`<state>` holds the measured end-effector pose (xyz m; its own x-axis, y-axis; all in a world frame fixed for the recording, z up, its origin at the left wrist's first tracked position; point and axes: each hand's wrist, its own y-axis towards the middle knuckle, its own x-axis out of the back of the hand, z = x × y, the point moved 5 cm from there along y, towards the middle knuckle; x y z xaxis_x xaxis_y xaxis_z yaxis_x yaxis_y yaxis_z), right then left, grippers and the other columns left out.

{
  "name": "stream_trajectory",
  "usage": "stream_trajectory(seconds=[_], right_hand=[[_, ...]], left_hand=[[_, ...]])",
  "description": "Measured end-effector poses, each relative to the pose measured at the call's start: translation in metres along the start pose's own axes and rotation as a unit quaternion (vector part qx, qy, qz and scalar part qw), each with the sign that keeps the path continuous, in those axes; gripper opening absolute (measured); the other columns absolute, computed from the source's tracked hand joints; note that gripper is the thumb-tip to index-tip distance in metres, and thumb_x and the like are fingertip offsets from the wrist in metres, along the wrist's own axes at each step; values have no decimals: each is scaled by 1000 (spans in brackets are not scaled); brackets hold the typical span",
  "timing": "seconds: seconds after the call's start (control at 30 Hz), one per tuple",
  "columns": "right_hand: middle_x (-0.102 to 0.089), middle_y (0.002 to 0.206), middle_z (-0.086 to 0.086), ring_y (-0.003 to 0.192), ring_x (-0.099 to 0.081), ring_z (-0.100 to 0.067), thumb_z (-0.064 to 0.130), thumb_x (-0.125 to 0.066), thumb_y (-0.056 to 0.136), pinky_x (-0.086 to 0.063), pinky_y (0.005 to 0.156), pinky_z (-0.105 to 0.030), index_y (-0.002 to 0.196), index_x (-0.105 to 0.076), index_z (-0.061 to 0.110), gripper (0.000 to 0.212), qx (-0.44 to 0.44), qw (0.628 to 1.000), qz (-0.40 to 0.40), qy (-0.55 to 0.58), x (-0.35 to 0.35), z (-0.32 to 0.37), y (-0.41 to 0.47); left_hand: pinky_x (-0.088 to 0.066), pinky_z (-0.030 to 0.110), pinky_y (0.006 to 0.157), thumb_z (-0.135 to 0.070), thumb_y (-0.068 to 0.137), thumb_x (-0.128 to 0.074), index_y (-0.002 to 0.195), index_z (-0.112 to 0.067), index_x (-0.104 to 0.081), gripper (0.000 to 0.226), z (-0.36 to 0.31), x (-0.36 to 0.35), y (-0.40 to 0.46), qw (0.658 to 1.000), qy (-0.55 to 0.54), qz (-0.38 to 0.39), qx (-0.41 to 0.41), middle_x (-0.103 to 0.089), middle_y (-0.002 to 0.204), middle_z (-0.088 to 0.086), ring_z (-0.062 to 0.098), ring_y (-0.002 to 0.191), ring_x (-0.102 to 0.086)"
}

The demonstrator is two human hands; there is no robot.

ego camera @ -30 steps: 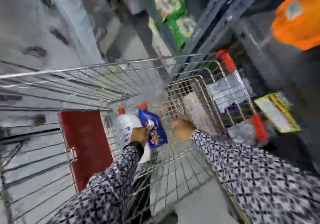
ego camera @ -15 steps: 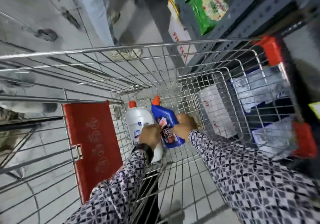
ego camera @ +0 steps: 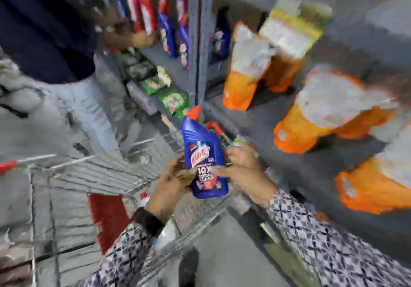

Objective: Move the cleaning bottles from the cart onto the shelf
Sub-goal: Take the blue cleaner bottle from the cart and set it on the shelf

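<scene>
A blue cleaning bottle (ego camera: 203,153) with a red cap is upright in the air above the wire cart (ego camera: 93,175). My left hand (ego camera: 172,186) grips its lower left side and my right hand (ego camera: 246,173) grips its right side. A white bottle (ego camera: 144,200) with a red cap still lies in the cart below my left wrist, mostly hidden. The grey shelf (ego camera: 300,175) is to the right, with orange packs on it. The frame is blurred.
Orange and white packs (ego camera: 322,117) fill the shelf on the right. A grey shelf upright (ego camera: 200,42) stands ahead, green packets (ego camera: 173,101) beyond it. Another person (ego camera: 44,31) in a dark top stands at the left beside the cart. A red cart flap (ego camera: 106,215) sits low.
Both hands have lifted the blue bottle out of the cart and up toward the shelf. The view has swung up and right. The white bottle stays in the cart.
</scene>
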<state>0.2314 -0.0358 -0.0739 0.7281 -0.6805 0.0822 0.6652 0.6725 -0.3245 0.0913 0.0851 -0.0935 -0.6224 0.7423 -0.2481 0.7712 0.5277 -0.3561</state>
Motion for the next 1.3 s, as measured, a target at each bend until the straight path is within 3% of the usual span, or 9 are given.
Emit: stream_trajectory(seconds=[0.1, 0.23, 0.43, 0.6, 0.73, 0.83, 0.97, 1.17, 1.3], right_hand=[[-80, 95, -10, 79, -75, -14, -4, -85, 76, -60, 66, -23, 101, -70, 5, 30, 97, 993, -61, 5, 51, 74, -85], [-81, 110, -10, 97, -77, -21, 4, -84, 80, -64, 88, -39, 116, -73, 9, 38, 208, 964, -163, 6, 133, 154, -222], [-84, 101, 4, 89, -78, -12, 1, -77, 86, -62, 79, -25, 105, -77, 25, 30, 291, 904, -308, -62, 212, 214, -379], [-84, 100, 2, 84, -78, -10, 0, -76, 86, -60, 74, -21, 109, -78, 22, 31, 319, 873, -365, -54, 239, 216, -443], [-83, 96, 4, 78, -79, -8, 6, -78, 88, -59, 69, -20, 114, -77, 21, 31, 311, 851, -417, -71, 259, 217, -428], [-82, 102, 2, 86, -79, -11, 14, -79, 88, -65, 76, -33, 118, -76, 20, 31, 294, 834, -458, -94, 281, 219, -381], [-81, 108, 1, 92, -77, -10, 17, -78, 88, -65, 85, -41, 123, -73, 18, 35, 265, 812, -504, -125, 305, 228, -313], [-77, 123, -4, 104, -72, -15, 14, -76, 88, -60, 92, -35, 135, -66, 15, 48, 229, 790, -556, -117, 332, 246, -257], [-72, 112, 9, 90, -65, 5, 14, -75, 90, -61, 91, -31, 134, -64, 17, 45, 221, 796, -551, -114, 336, 245, -252]], left_hand=[[-63, 37, 81, -2, 95, -63, 134, -12, -60, 41, -66, -65, -56, 994, 14, 63, -93, -75, 120, 4, 20, 98, -72], [-63, 31, 78, -1, 94, -62, 131, -12, -63, 38, -140, -178, -140, 963, 48, 162, -210, -77, 120, 9, 20, 100, -72], [-63, 46, 90, -6, 94, -68, 133, -13, -63, 40, -196, -305, -232, 900, 66, 280, -328, -75, 119, 14, 20, 98, -74], [-61, 40, 92, -19, 89, -70, 135, -23, -62, 47, -203, -358, -264, 869, 80, 337, -352, -75, 120, 7, 24, 110, -73], [-63, 39, 87, -11, 93, -70, 137, -21, -60, 46, -209, -384, -238, 867, 89, 346, -348, -75, 118, 6, 24, 104, -75], [-63, 33, 78, -3, 95, -66, 136, -17, -59, 44, -218, -406, -191, 876, 116, 329, -334, -74, 116, 5, 23, 105, -73], [-60, 18, 74, 2, 95, -64, 135, -17, -57, 44, -227, -434, -126, 869, 162, 306, -354, -70, 116, 0, -1, 101, -70], [-54, 19, 85, -1, 96, -63, 133, -22, -53, 44, -245, -467, -71, 855, 204, 314, -360, -67, 125, -5, 4, 114, -64], [-56, 26, 94, -7, 96, -65, 137, -20, -52, 45, -245, -471, -56, 846, 219, 322, -365, -67, 131, -3, 6, 121, -62]])
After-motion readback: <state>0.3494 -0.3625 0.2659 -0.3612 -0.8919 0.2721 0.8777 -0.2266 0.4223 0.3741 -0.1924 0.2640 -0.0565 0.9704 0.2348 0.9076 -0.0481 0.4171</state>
